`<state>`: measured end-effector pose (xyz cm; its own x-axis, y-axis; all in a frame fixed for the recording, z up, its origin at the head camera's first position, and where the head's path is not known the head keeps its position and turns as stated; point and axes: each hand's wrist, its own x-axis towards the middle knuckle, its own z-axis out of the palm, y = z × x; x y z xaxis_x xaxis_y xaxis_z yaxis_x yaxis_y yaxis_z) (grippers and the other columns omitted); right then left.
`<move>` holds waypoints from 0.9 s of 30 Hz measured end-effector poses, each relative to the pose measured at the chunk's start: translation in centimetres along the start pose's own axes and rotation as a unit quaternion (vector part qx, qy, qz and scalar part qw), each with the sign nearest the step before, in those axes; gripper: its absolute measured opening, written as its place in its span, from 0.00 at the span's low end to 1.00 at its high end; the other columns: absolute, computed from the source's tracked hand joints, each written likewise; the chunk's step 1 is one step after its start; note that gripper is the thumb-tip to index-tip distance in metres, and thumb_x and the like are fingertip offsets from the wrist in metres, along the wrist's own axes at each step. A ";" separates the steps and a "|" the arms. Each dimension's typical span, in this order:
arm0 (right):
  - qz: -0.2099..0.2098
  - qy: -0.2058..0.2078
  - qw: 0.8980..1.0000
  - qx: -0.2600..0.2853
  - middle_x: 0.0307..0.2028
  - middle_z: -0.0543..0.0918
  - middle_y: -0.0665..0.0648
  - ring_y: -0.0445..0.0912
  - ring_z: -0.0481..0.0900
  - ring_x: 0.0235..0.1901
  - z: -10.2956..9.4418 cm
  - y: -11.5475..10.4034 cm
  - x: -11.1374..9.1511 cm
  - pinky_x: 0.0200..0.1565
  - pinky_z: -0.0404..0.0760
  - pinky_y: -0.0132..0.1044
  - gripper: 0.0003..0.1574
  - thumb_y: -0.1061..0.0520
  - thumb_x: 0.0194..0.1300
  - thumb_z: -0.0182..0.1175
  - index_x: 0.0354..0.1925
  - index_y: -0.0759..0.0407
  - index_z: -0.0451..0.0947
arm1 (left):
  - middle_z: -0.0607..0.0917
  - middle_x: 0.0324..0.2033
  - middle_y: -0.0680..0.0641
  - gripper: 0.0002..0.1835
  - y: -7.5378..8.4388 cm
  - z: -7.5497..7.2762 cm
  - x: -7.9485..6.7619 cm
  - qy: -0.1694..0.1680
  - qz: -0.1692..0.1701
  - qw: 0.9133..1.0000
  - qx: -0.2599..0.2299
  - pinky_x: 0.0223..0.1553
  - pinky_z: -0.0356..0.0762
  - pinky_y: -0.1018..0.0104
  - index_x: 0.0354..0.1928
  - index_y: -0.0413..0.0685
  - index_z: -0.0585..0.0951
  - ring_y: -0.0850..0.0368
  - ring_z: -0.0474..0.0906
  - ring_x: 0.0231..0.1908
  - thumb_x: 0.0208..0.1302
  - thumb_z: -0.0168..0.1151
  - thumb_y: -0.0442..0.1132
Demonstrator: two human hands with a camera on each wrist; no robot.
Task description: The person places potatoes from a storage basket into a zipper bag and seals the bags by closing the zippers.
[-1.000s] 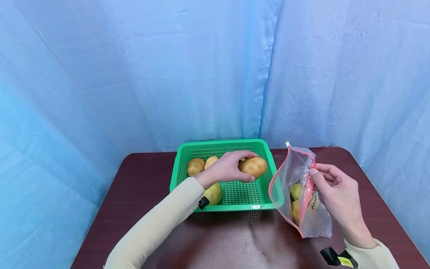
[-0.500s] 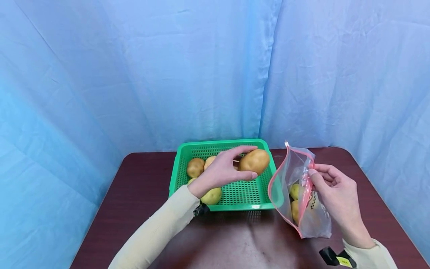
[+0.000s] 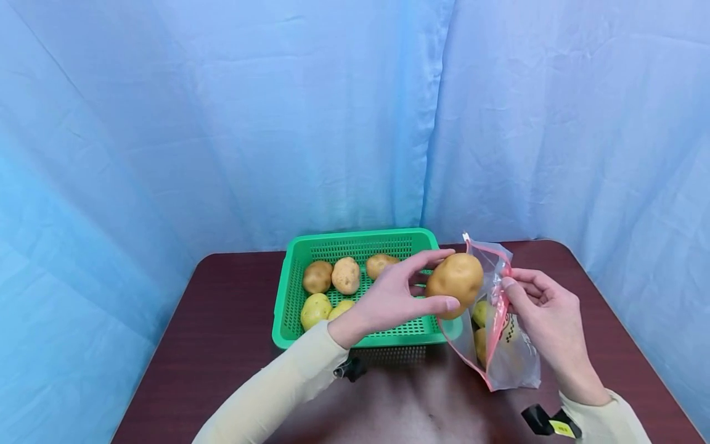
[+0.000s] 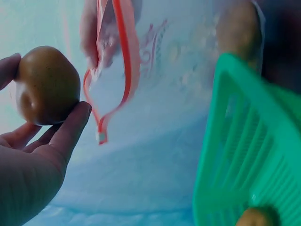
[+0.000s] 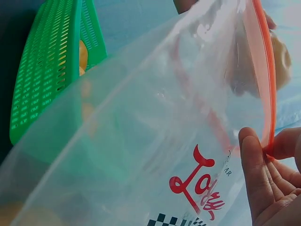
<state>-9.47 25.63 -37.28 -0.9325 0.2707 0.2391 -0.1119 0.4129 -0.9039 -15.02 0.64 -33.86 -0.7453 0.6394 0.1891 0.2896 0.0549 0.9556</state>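
Reaching over a dark reddish-brown table [image 3: 188, 345], past a green perforated basket [image 3: 280, 302]

Pinching a clear, pink-rimmed slider bag [image 3: 507, 357] by its lip, right of the basket, between thumb and fingers of the right hand [image 3: 551, 324]. Gripping a brown potato [image 3: 457, 280] in the left hand [image 3: 391, 299], fingers spread wide around it, near the basket's right edge, beside the slider bag's mouth. Showing more potatoes [image 3: 346, 275] inside the basket.

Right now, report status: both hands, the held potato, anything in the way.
Left hand gripping potato, outside the zip bag. Right hand pinching zip bag's pink edge, mouth open. No obstruction visible between potato and mouth.
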 end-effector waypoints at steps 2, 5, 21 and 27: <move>0.001 -0.003 1.000 0.001 0.31 0.89 0.44 0.38 0.82 0.22 0.0 0.0 0.0 0.20 0.76 0.29 0.15 0.55 0.74 0.64 0.51 0.64 0.83 | 0.77 0.63 0.55 0.34 -0.2 0.6 0.2 -0.007 -0.009 0.999 -0.031 0.52 0.82 0.68 0.74 0.52 0.71 0.63 0.82 0.52 0.67 0.71 0.37; 0.005 -0.007 1.000 0.005 0.31 0.89 0.45 0.38 0.85 0.24 0.0 -0.1 0.1 0.21 0.77 0.30 0.16 0.54 0.74 0.64 0.52 0.65 0.82 | 0.77 0.61 0.57 0.34 -0.5 1.4 0.5 -0.013 -0.020 0.998 -0.053 0.51 0.83 0.68 0.74 0.52 0.71 0.64 0.83 0.52 0.68 0.70 0.37; -0.008 -0.004 1.000 0.011 0.33 0.89 0.44 0.38 0.88 0.27 0.3 -0.4 0.1 0.28 0.84 0.30 0.16 0.56 0.73 0.65 0.52 0.66 0.82 | 0.84 0.56 0.53 0.42 -2.5 3.4 1.6 0.024 -0.051 0.964 0.260 0.38 0.76 0.78 0.75 0.50 0.69 0.68 0.78 0.43 0.64 0.72 0.58; -0.022 0.006 1.000 0.016 0.32 0.89 0.44 0.37 0.87 0.27 0.4 -0.4 0.3 0.31 0.85 0.29 0.16 0.58 0.73 0.64 0.51 0.69 0.82 | 0.67 0.76 0.50 0.46 -3.2 3.7 1.1 -0.021 -0.011 0.968 0.251 0.59 0.73 0.75 0.81 0.50 0.59 0.63 0.73 0.66 0.69 0.69 0.54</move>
<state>-9.86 25.26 -36.98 -0.9219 0.2641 0.2835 -0.1638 0.3974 -0.9029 -14.52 3.98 -37.55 -0.7328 0.6634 0.1515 0.5376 0.4279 0.7265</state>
